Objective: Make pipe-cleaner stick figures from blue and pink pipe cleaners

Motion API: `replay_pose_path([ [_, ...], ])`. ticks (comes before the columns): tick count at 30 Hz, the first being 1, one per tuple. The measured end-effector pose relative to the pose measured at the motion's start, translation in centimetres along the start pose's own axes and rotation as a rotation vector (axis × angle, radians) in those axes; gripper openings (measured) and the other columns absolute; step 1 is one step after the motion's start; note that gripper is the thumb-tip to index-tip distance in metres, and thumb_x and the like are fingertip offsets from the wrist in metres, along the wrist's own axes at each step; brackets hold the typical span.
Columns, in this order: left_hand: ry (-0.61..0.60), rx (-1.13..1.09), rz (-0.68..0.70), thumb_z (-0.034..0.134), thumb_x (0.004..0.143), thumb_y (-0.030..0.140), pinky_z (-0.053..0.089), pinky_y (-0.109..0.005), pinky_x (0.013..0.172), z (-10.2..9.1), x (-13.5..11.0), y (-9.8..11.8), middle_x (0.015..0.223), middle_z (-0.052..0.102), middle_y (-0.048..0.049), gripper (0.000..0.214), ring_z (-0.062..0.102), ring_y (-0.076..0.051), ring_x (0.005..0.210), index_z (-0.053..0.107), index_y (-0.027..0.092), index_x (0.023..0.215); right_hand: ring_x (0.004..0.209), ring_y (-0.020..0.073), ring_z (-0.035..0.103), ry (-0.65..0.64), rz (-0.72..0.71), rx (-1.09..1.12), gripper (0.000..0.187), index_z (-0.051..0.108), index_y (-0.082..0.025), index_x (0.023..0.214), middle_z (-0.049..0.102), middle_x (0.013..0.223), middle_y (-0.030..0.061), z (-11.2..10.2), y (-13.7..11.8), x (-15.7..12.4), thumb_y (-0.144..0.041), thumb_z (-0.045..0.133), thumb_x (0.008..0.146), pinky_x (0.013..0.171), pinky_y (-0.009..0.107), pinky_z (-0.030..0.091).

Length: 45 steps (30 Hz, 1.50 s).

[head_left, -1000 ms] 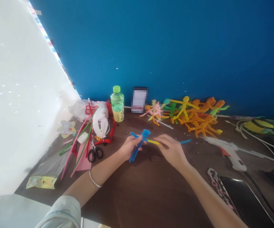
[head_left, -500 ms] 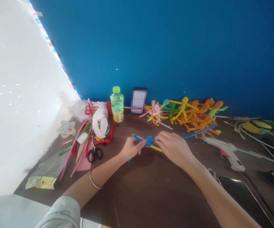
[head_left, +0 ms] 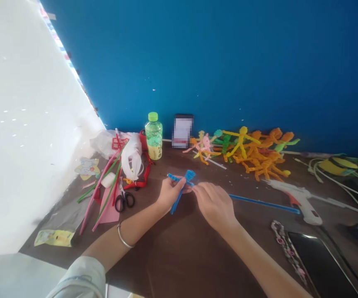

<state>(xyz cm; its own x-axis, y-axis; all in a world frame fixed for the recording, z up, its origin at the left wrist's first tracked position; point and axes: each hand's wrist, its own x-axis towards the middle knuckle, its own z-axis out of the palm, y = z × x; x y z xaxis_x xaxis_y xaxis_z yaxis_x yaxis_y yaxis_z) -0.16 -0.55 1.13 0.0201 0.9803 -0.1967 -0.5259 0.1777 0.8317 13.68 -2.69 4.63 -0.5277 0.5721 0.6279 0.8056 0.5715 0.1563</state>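
Note:
Above the middle of the table, my left hand (head_left: 172, 193) pinches a small blue pipe-cleaner figure (head_left: 190, 175) with a coiled top and limbs sticking out to the left and downward. My right hand (head_left: 214, 203) is closed on a blue pipe cleaner (head_left: 264, 203) close beside the figure. Its long free end stretches out to the right past my knuckles. Fingers hide where strand and figure meet. A heap of orange and yellow pipe-cleaner figures (head_left: 264, 159) lies behind my right hand.
Scissors (head_left: 124, 200), loose pipe cleaners (head_left: 106, 182), a white plastic bag (head_left: 131, 153) and a bottle (head_left: 153, 136) are at the left. On the right lie a glue gun (head_left: 303, 198), cables and a phone (head_left: 323, 256). Another phone (head_left: 182, 130) leans on the blue wall.
My right hand has moved left and down, and the strand's free end has swung downward to the right. The blue figure has turned, and the yellow stick beneath it no longer shows.

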Motion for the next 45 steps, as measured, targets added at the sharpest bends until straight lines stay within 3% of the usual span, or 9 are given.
replay_pose_path([
  [6, 0.027, -0.099, -0.083, 0.07, 0.065, 0.034, 0.051, -0.032, 0.078, -0.4, 0.3, 0.2, 0.067, 0.065, -0.0084, 0.029, 0.064, -0.017, 0.068, 0.061, 0.007, 0.072, 0.062, 0.012, 0.052, 0.052, -0.117, -0.041, 0.016, 0.062, -0.014, 0.089, 0.063, 0.073, 0.0047, 0.4, -0.1, -1.3, -0.009, 0.048, 0.082, 0.061, 0.026, 0.035],
  [10, 0.003, -0.198, -0.189, 0.068, 0.069, 0.029, 0.051, -0.023, 0.069, -0.6, 0.4, 0.1, 0.077, 0.066, -0.0093, 0.024, 0.062, -0.013, 0.069, 0.063, 0.008, 0.078, 0.068, 0.0136, 0.057, 0.046, -0.128, 0.027, 0.026, 0.06, -0.013, 0.1, 0.066, 0.083, 0.0064, 1.3, 0.1, -2.3, -0.004, 0.046, 0.08, 0.066, 0.027, 0.041],
  [16, -0.074, -0.32, -0.32, 0.067, 0.069, 0.024, 0.035, -0.011, 0.041, -0.8, 0.5, 0.2, 0.066, 0.061, -0.0046, 0.016, 0.057, -0.008, 0.065, 0.06, 0.01, 0.069, 0.08, 0.0142, 0.061, 0.032, 0.131, 0.382, 0.027, 0.063, -0.019, 0.097, 0.066, 0.089, 0.0059, 2.6, 0.8, -2.9, -0.008, 0.042, 0.083, 0.071, 0.025, 0.047],
  [24, -0.144, -0.023, -0.207, 0.072, 0.059, 0.036, 0.031, -0.018, 0.041, -0.7, 0.6, 0.3, 0.061, 0.061, -0.0049, 0.033, 0.053, -0.01, 0.056, 0.061, 0.01, 0.075, 0.07, 0.0164, 0.062, -0.117, 0.403, 0.635, 0.018, 0.066, -0.02, 0.08, 0.066, 0.078, 0.0046, 1.3, 3.5, -0.8, -0.026, 0.049, 0.081, 0.064, 0.027, 0.049],
  [29, -0.255, 0.185, -0.084, 0.068, 0.062, 0.043, 0.03, -0.019, 0.039, -0.6, 0.3, 0.2, 0.064, 0.064, -0.0056, 0.037, 0.041, -0.004, 0.041, 0.06, 0.01, 0.075, 0.072, 0.017, 0.061, -0.349, 0.366, 0.564, 0.016, 0.065, -0.022, 0.075, 0.066, 0.081, 0.0028, 0.0, 5.0, 0.5, -0.025, 0.05, 0.079, 0.063, 0.027, 0.046],
  [32, -0.279, 0.312, -0.029, 0.065, 0.064, 0.045, 0.031, -0.019, 0.037, -0.8, 0.4, -0.3, 0.065, 0.064, -0.0057, 0.038, 0.039, -0.002, 0.036, 0.059, 0.01, 0.075, 0.07, 0.0162, 0.06, -0.391, 0.329, 0.437, 0.015, 0.063, -0.022, 0.074, 0.065, 0.08, 0.0012, -0.7, 5.0, 0.9, -0.022, 0.049, 0.079, 0.06, 0.025, 0.042],
  [37, -0.177, 0.388, 0.044, 0.062, 0.065, 0.049, 0.038, -0.019, 0.036, -0.8, 0.6, -0.8, 0.066, 0.064, -0.0059, 0.041, 0.045, -0.004, 0.035, 0.057, 0.01, 0.076, 0.063, 0.0148, 0.056, -0.316, 0.281, 0.19, 0.015, 0.059, -0.019, 0.074, 0.062, 0.074, 0.0013, -1.0, 3.4, 0.9, -0.022, 0.047, 0.082, 0.056, 0.024, 0.036],
  [41, -0.11, 0.185, -0.028, 0.067, 0.059, 0.052, 0.051, -0.026, 0.05, -0.3, 0.4, -0.9, 0.063, 0.063, -0.0051, 0.048, 0.061, -0.014, 0.051, 0.05, 0.011, 0.078, 0.06, 0.0142, 0.053, -0.221, 0.204, 0.066, 0.018, 0.058, -0.016, 0.075, 0.06, 0.071, 0.0032, -0.6, 1.7, 0.2, -0.019, 0.044, 0.085, 0.057, 0.025, 0.033],
  [45, -0.097, 0.086, -0.077, 0.07, 0.057, 0.047, 0.054, -0.033, 0.06, 0.1, 0.0, -0.9, 0.06, 0.062, -0.0041, 0.047, 0.064, -0.017, 0.056, 0.049, 0.011, 0.077, 0.059, 0.0138, 0.05, -0.117, 0.142, 0.018, 0.021, 0.059, -0.016, 0.075, 0.059, 0.069, 0.0046, -0.2, 0.5, -0.3, -0.018, 0.041, 0.086, 0.058, 0.026, 0.032],
])
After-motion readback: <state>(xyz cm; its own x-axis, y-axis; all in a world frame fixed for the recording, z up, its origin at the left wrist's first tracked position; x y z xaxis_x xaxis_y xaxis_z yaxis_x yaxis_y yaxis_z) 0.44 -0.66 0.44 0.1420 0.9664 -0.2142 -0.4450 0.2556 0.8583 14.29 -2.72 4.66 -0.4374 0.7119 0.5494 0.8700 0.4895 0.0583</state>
